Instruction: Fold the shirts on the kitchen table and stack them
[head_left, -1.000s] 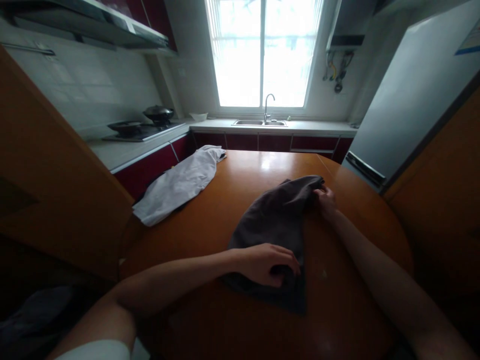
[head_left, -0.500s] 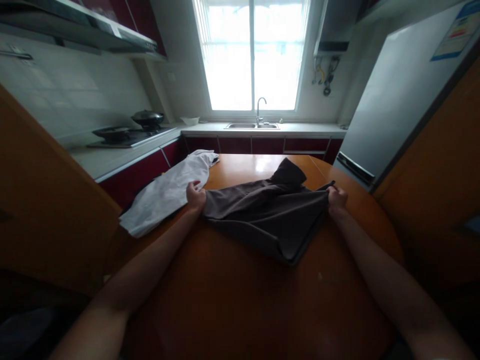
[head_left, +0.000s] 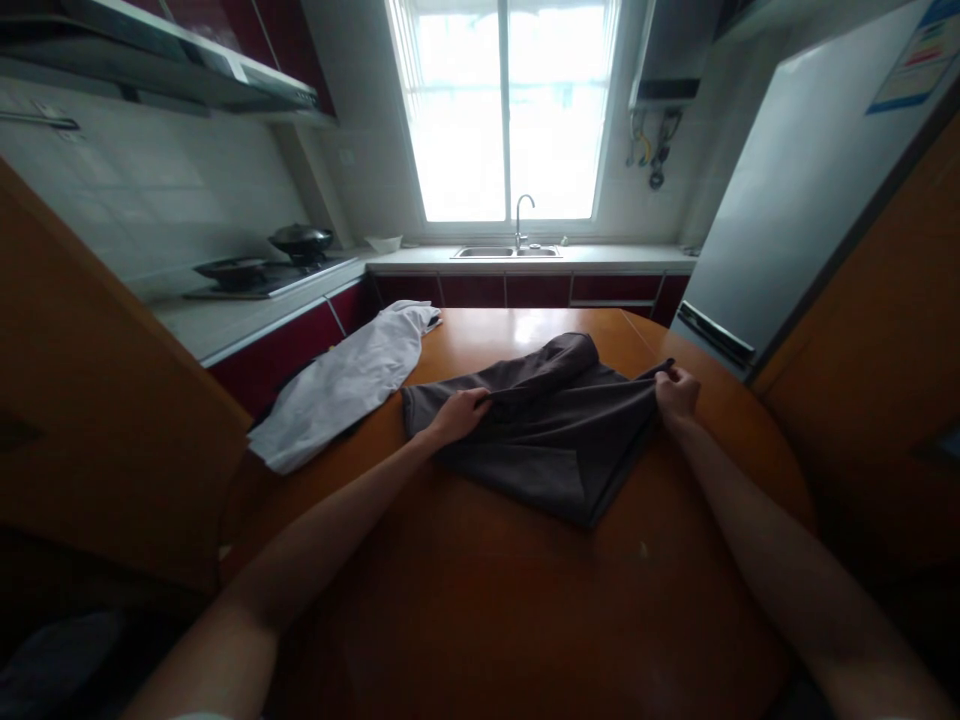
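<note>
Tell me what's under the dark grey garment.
The dark grey garment lies on the wooden table, pinched by the left hand and right hand. Anything beneath its folds is hidden.

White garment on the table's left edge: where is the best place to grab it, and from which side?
Probably the near end of the white garment, approached from the person's left. That end lies flat and reaches closest to the person; the far end is bunched toward the counter. The left hand is nearest, though it now pinches the dark garment, as does the right hand.

No legible text; only an unreadable blue-bordered sticker (head_left: 915,55) on the fridge (head_left: 810,190).
</note>
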